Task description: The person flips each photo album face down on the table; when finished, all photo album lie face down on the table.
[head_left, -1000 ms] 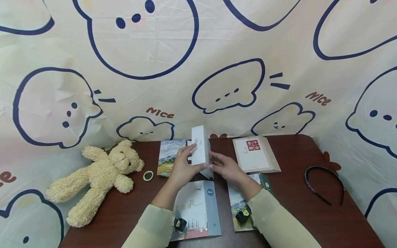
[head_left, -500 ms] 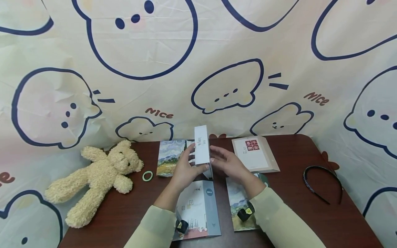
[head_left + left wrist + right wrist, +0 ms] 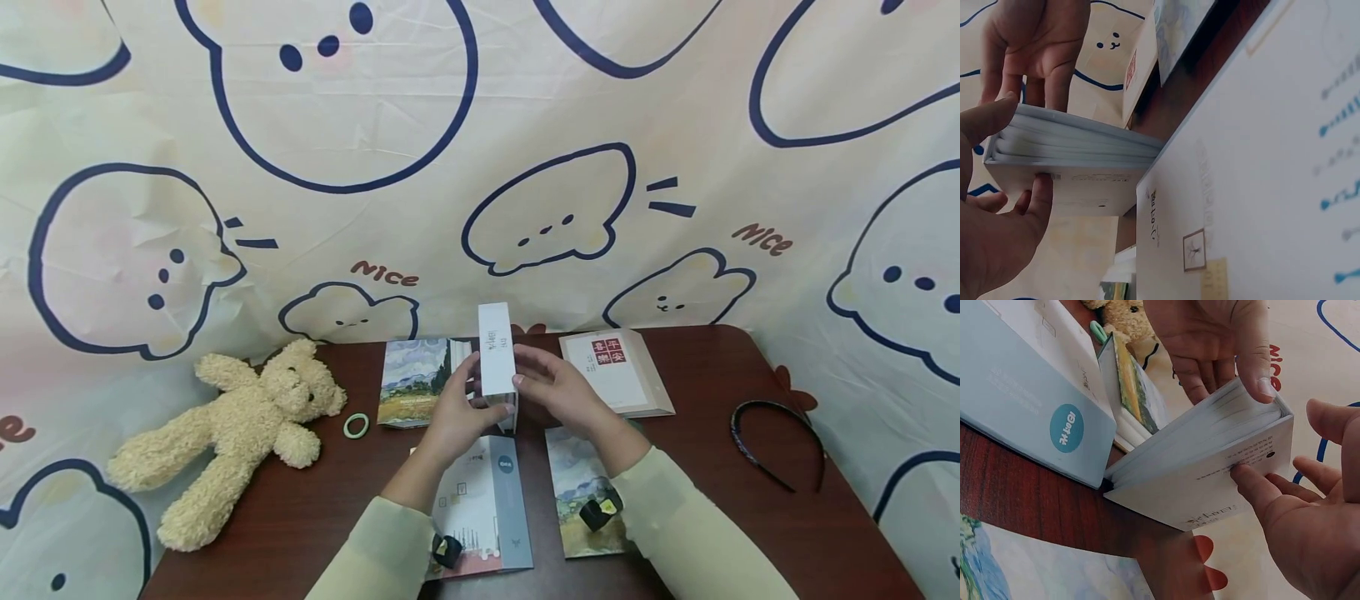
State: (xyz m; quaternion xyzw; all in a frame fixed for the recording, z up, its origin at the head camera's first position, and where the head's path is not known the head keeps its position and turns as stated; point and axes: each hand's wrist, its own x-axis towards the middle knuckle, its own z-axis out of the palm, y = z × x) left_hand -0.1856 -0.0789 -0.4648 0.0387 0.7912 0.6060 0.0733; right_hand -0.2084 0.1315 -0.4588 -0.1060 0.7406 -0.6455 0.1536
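A thick white book (image 3: 496, 350) stands upright on the table, its narrow spine facing up. My left hand (image 3: 456, 421) grips it from the left, with the thumb at the near end and fingers on the cover. From the right, my right hand (image 3: 564, 393) touches the other cover with its fingertips. In the right wrist view the right hand's thumb is held away from the book. The left wrist view shows the white page block (image 3: 1079, 140) between the covers. Just in front lies a white and blue book (image 3: 480, 508), partly hidden by the left sleeve.
A landscape-covered book (image 3: 411, 383) lies behind left, another (image 3: 585, 492) under the right forearm. A white book with red characters (image 3: 618, 383) lies back right. A teddy bear (image 3: 247, 425) and green ring (image 3: 356, 426) are left; a black headband (image 3: 750, 454) is right.
The held book has shifted a little to the right, both hands moving with it. More of the landscape-covered book behind the left hand now shows.
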